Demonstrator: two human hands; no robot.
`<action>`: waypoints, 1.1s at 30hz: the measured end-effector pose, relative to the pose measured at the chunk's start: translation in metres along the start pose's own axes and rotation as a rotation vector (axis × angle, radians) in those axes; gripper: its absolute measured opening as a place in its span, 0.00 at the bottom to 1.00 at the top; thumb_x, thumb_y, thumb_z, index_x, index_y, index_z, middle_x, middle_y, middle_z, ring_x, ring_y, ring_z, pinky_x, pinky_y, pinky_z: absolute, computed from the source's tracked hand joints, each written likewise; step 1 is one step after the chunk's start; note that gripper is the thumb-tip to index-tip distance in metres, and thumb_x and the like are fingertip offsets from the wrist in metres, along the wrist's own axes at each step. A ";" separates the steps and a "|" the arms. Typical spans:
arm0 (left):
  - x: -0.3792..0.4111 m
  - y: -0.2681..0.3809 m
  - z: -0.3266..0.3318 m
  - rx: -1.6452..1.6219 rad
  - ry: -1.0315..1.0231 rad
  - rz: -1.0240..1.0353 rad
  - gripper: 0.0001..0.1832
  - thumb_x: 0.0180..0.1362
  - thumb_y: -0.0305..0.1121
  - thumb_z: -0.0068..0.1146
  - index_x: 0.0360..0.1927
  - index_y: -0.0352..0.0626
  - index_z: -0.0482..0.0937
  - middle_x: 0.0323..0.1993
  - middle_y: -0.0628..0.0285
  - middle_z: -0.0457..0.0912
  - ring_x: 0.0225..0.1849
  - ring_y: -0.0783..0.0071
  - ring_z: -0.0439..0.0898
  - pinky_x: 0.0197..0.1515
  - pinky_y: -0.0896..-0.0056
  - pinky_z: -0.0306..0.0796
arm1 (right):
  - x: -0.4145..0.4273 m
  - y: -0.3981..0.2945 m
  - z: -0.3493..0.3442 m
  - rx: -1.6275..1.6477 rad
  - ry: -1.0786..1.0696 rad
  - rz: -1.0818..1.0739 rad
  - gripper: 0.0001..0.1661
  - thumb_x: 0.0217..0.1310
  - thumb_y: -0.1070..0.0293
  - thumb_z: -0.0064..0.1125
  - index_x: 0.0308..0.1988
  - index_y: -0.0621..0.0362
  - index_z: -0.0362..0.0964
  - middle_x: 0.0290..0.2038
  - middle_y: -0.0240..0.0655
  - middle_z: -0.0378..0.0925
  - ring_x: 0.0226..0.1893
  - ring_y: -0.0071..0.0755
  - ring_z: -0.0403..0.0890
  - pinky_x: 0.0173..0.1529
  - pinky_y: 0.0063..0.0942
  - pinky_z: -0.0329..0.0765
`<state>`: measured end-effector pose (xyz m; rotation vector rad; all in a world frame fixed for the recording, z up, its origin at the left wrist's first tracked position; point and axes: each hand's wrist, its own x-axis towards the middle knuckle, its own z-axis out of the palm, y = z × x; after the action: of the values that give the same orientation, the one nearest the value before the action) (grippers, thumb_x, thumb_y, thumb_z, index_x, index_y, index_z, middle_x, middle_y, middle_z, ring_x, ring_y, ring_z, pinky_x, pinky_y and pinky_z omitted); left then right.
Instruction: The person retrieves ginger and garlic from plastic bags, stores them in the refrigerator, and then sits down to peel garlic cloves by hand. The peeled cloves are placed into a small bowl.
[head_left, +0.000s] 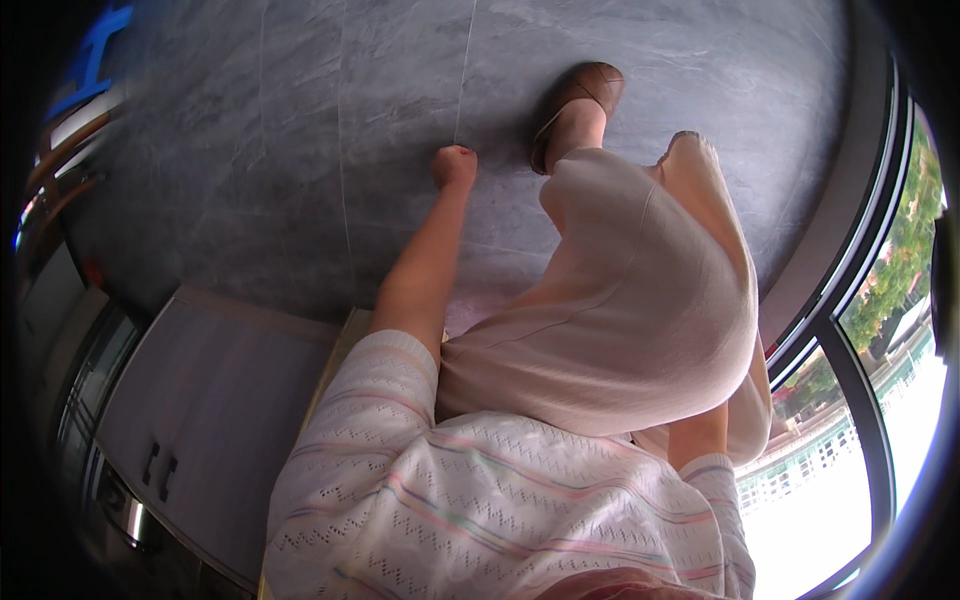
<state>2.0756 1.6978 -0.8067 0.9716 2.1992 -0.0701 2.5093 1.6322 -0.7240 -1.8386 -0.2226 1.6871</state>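
Note:
My left hand (454, 166) hangs in front of me over the grey floor, its fingers curled into a fist. Nothing shows in it, though the inside of the fist is hidden. To its right is a brown shoe (594, 86) on one foot, below a wide beige garment (645, 285) over my legs. My right forearm (699, 436) passes behind the beige cloth, so my right hand is out of view. A white knitted top with coloured stripes (480, 495) covers my torso and upper arms.
Grey marbled floor tiles (225, 112) with thin joints stretch ahead. At my left stands a grey cabinet (217, 420) with two black handles. Dark-framed glass panes (832, 330) line the right side, with trees outside. A blue object (94, 60) is cut off at upper left.

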 end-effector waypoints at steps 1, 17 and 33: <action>0.005 0.005 0.000 -0.058 -0.009 0.034 0.09 0.44 0.39 0.59 0.27 0.49 0.84 0.27 0.56 0.82 0.32 0.55 0.81 0.37 0.60 0.75 | 0.002 0.001 0.001 -0.005 -0.005 0.005 0.14 0.60 0.69 0.51 0.43 0.66 0.71 0.34 0.34 0.78 0.29 0.21 0.77 0.34 0.18 0.74; 0.047 0.163 0.015 0.095 0.200 0.679 0.04 0.46 0.33 0.59 0.20 0.49 0.78 0.28 0.61 0.77 0.31 0.56 0.78 0.34 0.59 0.73 | 0.016 0.036 -0.009 0.007 -0.016 0.065 0.18 0.61 0.66 0.50 0.47 0.69 0.71 0.36 0.35 0.79 0.31 0.23 0.78 0.37 0.19 0.75; 0.054 0.168 0.018 0.356 0.205 0.983 0.05 0.52 0.32 0.50 0.24 0.46 0.76 0.29 0.60 0.76 0.35 0.56 0.78 0.36 0.55 0.73 | -0.027 -0.024 0.056 0.143 0.022 0.256 0.06 0.55 0.71 0.55 0.33 0.61 0.69 0.22 0.29 0.69 0.17 0.15 0.66 0.14 0.13 0.56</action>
<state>2.1730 1.8455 -0.8161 2.2324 1.6682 0.1059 2.4586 1.6554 -0.6877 -1.8389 0.1461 1.8002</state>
